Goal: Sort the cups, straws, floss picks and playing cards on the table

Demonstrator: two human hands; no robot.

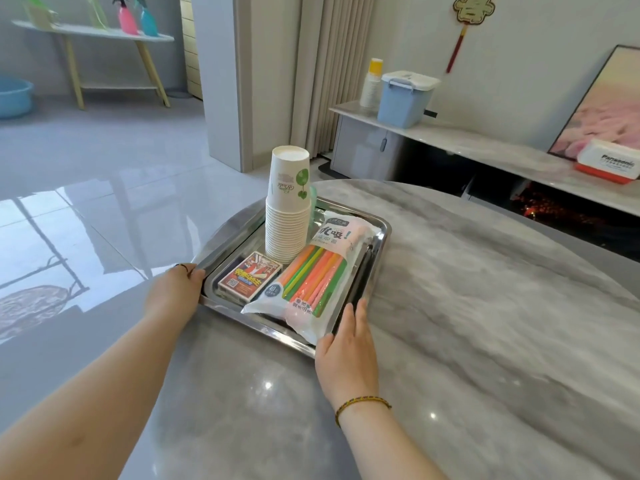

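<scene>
A steel tray [380, 233] sits on the marble table [485, 306]. In it, a stack of paper cups [288, 216] stands at the far side, with a pack of straws [311, 275] along the right and a playing card box [250, 276] near-left. The left hand [171, 296] grips the tray's left rim, and the right hand [346, 351] rests straight-fingered on its near-right corner.

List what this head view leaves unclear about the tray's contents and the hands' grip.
- Head view: a dark item on the rectangular steel tray lies mostly under the clear pack of coloured straws; whether it is the floss picks cannot be told.
- A pale green thing is mostly hidden behind the stack of white paper cups.
- Left hand: its thumb is hidden by the hand itself, so its grip is partly unseen.
</scene>
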